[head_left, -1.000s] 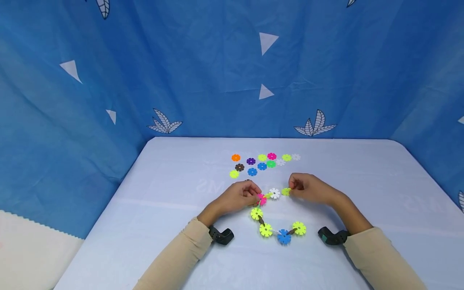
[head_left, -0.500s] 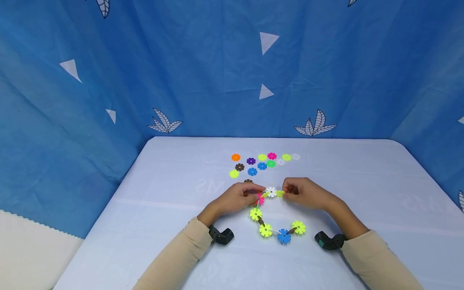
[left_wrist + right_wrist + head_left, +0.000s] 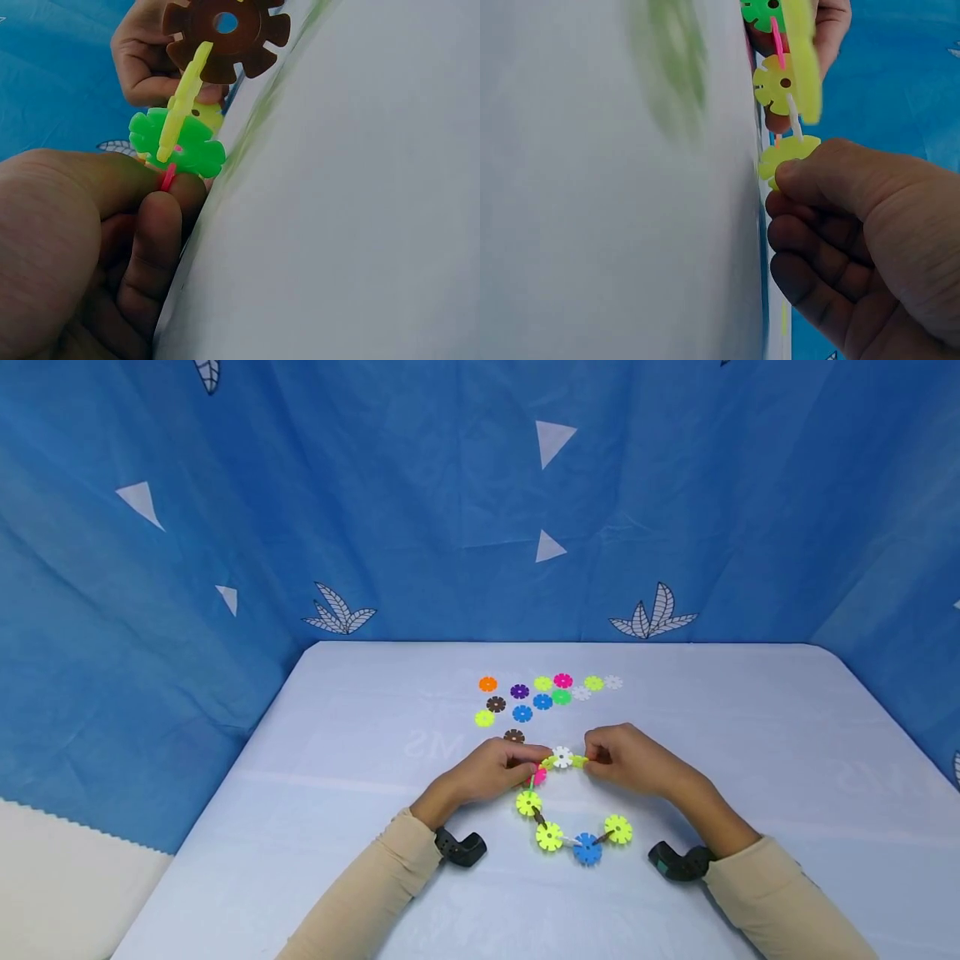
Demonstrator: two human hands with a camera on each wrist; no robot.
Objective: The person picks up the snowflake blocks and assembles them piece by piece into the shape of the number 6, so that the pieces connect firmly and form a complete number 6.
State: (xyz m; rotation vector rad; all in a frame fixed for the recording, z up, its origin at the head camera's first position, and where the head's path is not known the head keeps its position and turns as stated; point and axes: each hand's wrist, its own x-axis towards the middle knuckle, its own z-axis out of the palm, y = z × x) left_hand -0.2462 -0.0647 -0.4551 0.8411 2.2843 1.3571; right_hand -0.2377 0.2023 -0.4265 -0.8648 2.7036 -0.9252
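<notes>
A chain of slotted interlocking discs curves between and below the hands in the head view. My left hand (image 3: 491,772) pinches its pink disc (image 3: 539,774) between thumb and fingers. A green disc (image 3: 202,157) slots onto that pink one, seen in the left wrist view. Beyond it, a white disc (image 3: 562,757) stands upright between the hands. My right hand (image 3: 637,760) pinches a yellow-green disc (image 3: 780,156), whose edge meets the white disc. The chain's lower stretch has yellow-green discs (image 3: 549,837), a blue disc (image 3: 587,849) and a loose-ended yellow-green disc (image 3: 618,829).
Loose discs lie scattered behind the hands, among them an orange disc (image 3: 488,684), a purple disc (image 3: 520,692) and a brown disc (image 3: 513,737). The white-covered table (image 3: 337,710) ends at a blue patterned curtain (image 3: 450,527).
My right hand has moved left, bringing its yellow-green disc from apart to against the white disc. The left hand keeps its grip on the pink disc, and the chain has shifted slightly left.
</notes>
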